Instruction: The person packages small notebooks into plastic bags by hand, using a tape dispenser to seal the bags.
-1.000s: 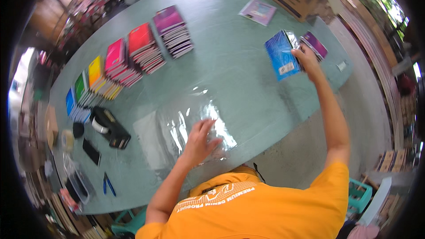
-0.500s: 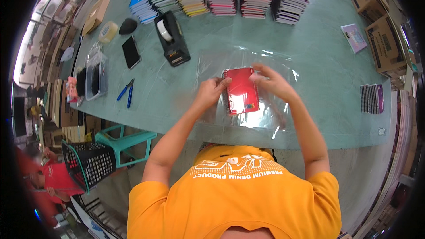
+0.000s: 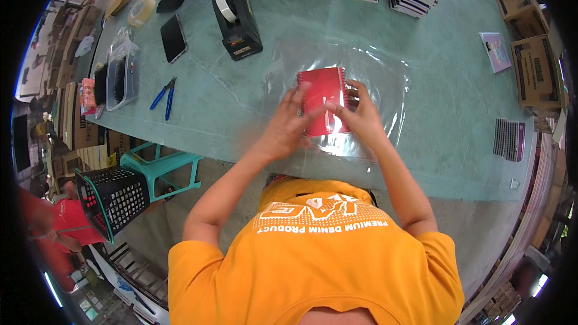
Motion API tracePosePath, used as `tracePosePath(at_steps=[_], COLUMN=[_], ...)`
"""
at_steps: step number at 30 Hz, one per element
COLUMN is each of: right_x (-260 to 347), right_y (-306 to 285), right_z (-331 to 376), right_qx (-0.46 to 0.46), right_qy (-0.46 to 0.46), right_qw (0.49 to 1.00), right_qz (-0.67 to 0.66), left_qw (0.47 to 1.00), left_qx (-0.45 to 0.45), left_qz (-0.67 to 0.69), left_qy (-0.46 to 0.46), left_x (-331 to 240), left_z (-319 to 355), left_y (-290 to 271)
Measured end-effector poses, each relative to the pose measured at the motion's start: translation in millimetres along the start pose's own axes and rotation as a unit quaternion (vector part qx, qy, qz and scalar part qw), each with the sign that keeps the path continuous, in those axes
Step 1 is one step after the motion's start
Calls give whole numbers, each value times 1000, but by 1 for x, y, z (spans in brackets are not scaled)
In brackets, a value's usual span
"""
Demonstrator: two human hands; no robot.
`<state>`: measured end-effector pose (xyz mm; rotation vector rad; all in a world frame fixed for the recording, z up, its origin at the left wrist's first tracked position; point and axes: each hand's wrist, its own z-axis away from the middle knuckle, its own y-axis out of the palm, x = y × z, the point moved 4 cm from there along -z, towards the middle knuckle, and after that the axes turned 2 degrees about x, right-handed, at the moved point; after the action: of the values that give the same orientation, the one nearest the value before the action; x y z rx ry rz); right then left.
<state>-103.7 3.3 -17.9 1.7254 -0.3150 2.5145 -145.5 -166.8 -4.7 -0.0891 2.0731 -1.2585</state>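
Red notebook [image 3: 322, 87] (spiral-bound; glossy) over clear plastic sheet [image 3: 385, 81]

notebook [image 3: 323, 89]: smooth glossy cover, light streaks on it; coil binding [image 3: 345, 77], can't tell metal or plastic. film [image 3: 388, 93] under it: clear plastic, very glossy, wrinkled, hard glints. desk [image 3: 211, 90]: smooth, low sheen, faint scuffs. dispenser [image 3: 239, 21]: semi-gloss plastic. phone [image 3: 174, 39]: smooth glossy face. pliers [image 3: 160, 97]: grips look plastic, tips look metal. tub [image 3: 132, 78]: clear smooth plastic. stool [image 3: 159, 168]: smooth plastic, slight sheen. basket [image 3: 123, 201]: perforated plastic. carton [image 3: 534, 72]: matt cardboard. shirt [image 3: 313, 265]: matt cloth, soft folds. floor [image 3: 247, 195]: matt, concrete-like
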Motion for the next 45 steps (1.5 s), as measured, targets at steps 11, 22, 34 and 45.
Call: tracePosePath(at_steps=[11,22,34,45], right_x=[84,-9,-25,-24], right_y=[-21,-9,-13,-11], right_z=[-2,-29,-33,-32], right_qx=[30,86,139,126], right_qy=[-263,54,53,42], right_qw=[893,982,986,982], right_qz=[365,161,70,136], left_qw=[688,941,990,996], left_qx=[107,-1,-1,85], left_qz=[613,193,96,6], left_qy=[-374,-277,-105,-6], left_x=[19,59,39,28], left_z=[-52,-50,-35,-47], left_y=[-47,-48,-26,-24])
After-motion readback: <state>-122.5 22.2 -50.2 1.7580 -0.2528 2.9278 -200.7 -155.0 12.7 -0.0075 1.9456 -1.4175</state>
